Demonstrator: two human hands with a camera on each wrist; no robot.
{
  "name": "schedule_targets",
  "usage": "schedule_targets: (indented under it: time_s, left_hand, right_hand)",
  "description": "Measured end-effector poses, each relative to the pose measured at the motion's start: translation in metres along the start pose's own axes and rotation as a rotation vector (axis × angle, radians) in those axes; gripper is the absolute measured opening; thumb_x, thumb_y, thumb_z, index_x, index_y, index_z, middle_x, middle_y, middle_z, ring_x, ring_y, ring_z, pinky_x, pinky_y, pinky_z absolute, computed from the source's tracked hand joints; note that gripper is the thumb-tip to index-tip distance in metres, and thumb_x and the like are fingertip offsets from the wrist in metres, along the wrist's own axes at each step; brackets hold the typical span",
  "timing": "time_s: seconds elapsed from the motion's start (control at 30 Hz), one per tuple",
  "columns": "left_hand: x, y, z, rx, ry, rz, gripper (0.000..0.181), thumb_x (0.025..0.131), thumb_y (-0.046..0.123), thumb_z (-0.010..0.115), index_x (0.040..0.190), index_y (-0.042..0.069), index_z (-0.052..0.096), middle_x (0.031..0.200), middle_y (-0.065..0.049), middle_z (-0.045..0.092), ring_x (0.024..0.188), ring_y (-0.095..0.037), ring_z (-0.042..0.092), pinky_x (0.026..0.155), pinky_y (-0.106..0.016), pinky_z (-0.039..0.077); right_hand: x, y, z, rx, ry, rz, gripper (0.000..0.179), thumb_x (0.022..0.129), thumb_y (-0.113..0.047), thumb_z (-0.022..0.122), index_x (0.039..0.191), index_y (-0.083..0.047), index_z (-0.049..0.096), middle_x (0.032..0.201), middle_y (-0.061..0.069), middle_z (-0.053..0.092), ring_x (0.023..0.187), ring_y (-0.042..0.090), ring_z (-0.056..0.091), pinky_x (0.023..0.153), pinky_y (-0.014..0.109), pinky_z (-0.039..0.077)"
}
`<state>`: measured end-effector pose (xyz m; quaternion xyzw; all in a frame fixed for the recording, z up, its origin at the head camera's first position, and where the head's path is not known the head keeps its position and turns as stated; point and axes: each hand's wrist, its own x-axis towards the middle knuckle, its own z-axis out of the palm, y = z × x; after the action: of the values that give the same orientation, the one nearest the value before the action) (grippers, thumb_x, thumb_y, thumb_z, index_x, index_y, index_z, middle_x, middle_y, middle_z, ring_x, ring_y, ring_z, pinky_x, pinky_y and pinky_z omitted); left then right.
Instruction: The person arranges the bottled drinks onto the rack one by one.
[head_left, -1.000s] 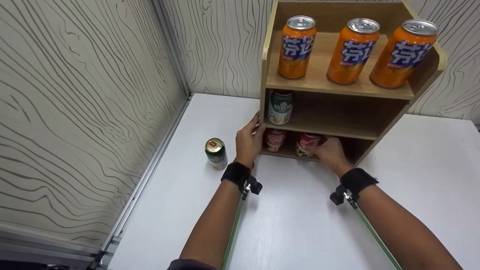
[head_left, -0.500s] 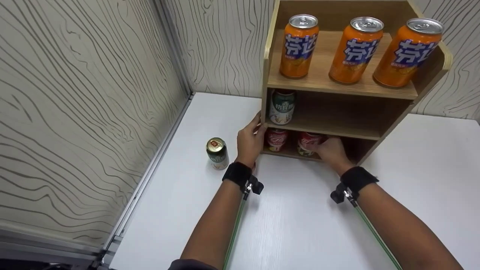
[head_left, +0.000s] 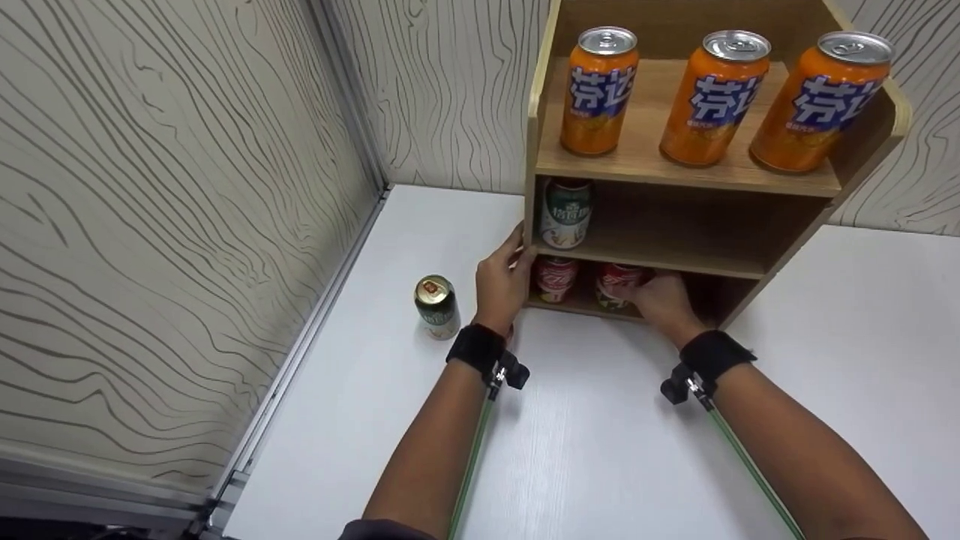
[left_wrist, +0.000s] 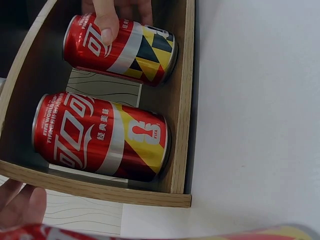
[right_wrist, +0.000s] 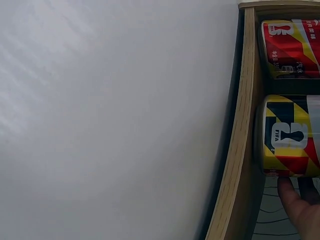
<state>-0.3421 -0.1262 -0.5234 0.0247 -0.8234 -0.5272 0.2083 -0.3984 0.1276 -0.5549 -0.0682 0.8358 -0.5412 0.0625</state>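
My right hand reaches into the bottom compartment of a wooden shelf and grips a red cola can. Its thumb lies across the can's front in the left wrist view; other fingers are at the can's side. Left of it stands another red cola can, slightly apart. At the shelf's left side, my left hand rests its fingers against the outer panel, thumb by the front edge. Close to the left wrist, a third red can shows only partly.
Three orange soda cans stand on the top shelf. A green-and-white can is at the middle compartment's left. Another green can stands on the white table, left of my left hand. Patterned walls bound the back and left.
The head view has shifted slightly, so the shelf sits a little further right in it. Both hands keep their places, and the right hand still holds the can.
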Motion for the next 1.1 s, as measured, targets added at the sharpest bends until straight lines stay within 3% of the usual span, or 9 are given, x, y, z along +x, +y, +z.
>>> schedule_targets:
  time_s: [0.33, 0.67, 0.83, 0.97, 1.1]
  left_hand:
    - [0.0008, -0.0009, 0.0002, 0.008, 0.012, 0.011, 0.049, 0.104, 0.026, 0.065, 0.152, 0.016, 0.057, 0.146, -0.009, 0.066, 0.121, -0.026, 0.074, 0.104, -0.032, 0.061]
    - [0.0000, 0.0004, -0.0012, 0.032, -0.005, 0.011, 0.050, 0.106, 0.027, 0.062, 0.153, 0.015, 0.055, 0.146, -0.009, 0.066, 0.123, -0.026, 0.073, 0.102, -0.031, 0.062]
    - [-0.0002, 0.0000, -0.0015, 0.022, -0.003, 0.006, 0.049, 0.106, 0.025, 0.063, 0.153, 0.014, 0.055, 0.146, -0.009, 0.066, 0.124, -0.026, 0.073, 0.102, -0.030, 0.062]
    - [-0.0005, 0.0000, -0.0010, 0.012, -0.005, 0.009, 0.049, 0.106, 0.025, 0.063, 0.153, 0.014, 0.055, 0.148, -0.009, 0.065, 0.124, -0.026, 0.072, 0.102, -0.030, 0.061]
    - [0.0005, 0.0000, -0.0011, 0.008, -0.001, 0.026, 0.050, 0.106, 0.026, 0.063, 0.153, 0.013, 0.055, 0.147, -0.010, 0.065, 0.123, -0.027, 0.073, 0.102, -0.030, 0.061]
  right_hand:
    - [0.0008, 0.0000, 0.0019, -0.008, 0.003, 0.023, 0.079, 0.087, -0.016, 0.085, 0.151, 0.006, 0.045, 0.151, 0.029, 0.055, 0.143, 0.041, 0.051, 0.125, 0.050, 0.040]
    - [0.0019, 0.0056, 0.0038, 0.040, -0.004, -0.011, 0.085, 0.087, -0.019, 0.087, 0.155, 0.003, 0.042, 0.154, 0.024, 0.051, 0.146, 0.036, 0.047, 0.127, 0.047, 0.039]
    - [-0.0009, 0.0047, 0.0040, -0.044, 0.007, 0.024, 0.078, 0.087, -0.025, 0.086, 0.150, 0.005, 0.049, 0.145, 0.025, 0.060, 0.133, 0.033, 0.056, 0.108, 0.027, 0.050]
    - [-0.0037, 0.0047, 0.0027, -0.072, -0.001, 0.041, 0.075, 0.088, -0.028, 0.086, 0.147, 0.005, 0.052, 0.139, 0.025, 0.065, 0.125, 0.030, 0.061, 0.090, 0.012, 0.047]
    - [-0.0037, 0.0039, 0.0014, -0.092, -0.014, 0.042, 0.077, 0.089, -0.028, 0.084, 0.148, 0.006, 0.049, 0.140, 0.027, 0.064, 0.127, 0.033, 0.061, 0.099, 0.022, 0.050]
